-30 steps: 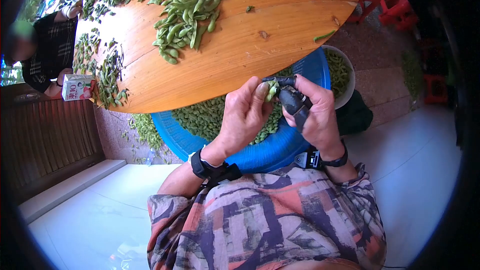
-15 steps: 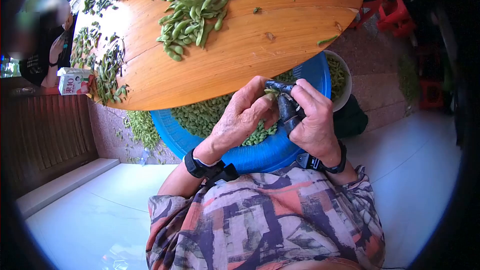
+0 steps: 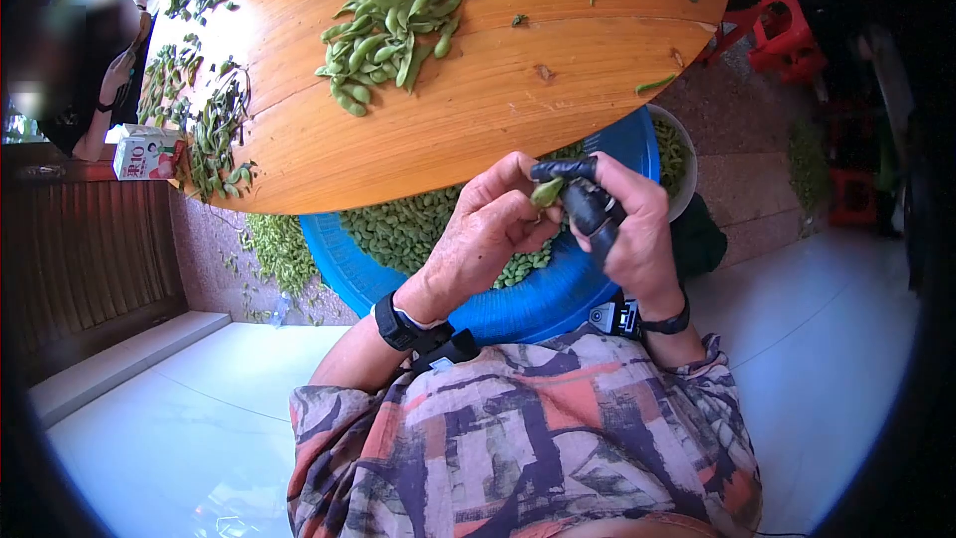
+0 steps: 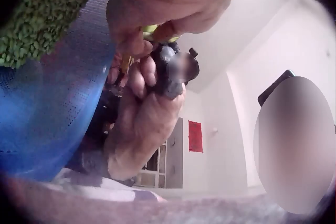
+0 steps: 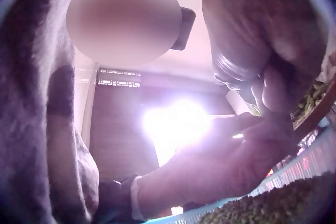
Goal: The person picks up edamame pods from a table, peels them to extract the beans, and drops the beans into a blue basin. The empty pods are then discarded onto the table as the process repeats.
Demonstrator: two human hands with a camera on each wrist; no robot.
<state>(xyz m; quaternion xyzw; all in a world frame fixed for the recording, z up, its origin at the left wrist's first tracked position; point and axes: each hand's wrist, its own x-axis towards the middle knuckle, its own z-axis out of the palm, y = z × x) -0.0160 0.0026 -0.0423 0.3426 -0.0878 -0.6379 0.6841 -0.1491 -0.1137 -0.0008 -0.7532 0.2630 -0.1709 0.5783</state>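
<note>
A green soybean pod (image 3: 546, 191) is pinched at the fingertips of my left hand (image 3: 478, 229), and a bit of it shows between those fingers in the left wrist view. My right hand (image 3: 637, 229) meets it from the other side, with black covers (image 3: 590, 209) on thumb and forefinger bent about the pod's right end. Both hands are over a blue basket (image 3: 488, 315) that holds a thick layer of shelled green beans (image 3: 398, 236). In the right wrist view the hands nearly hide the pod.
A wooden table (image 3: 448, 144) overhangs the basket's far side and bears heaped pods (image 3: 388, 30) and a drink carton (image 3: 149, 154). Right of the basket stands a pale tub (image 3: 691, 184) of green pods or husks. Husks (image 3: 279, 251) lie on the floor. Another person (image 3: 90, 90) is at left.
My left thumb has drawn back from the black-covered fingers, and more of the pod shows between the hands. The other person's arm has moved up over the table's left edge.
</note>
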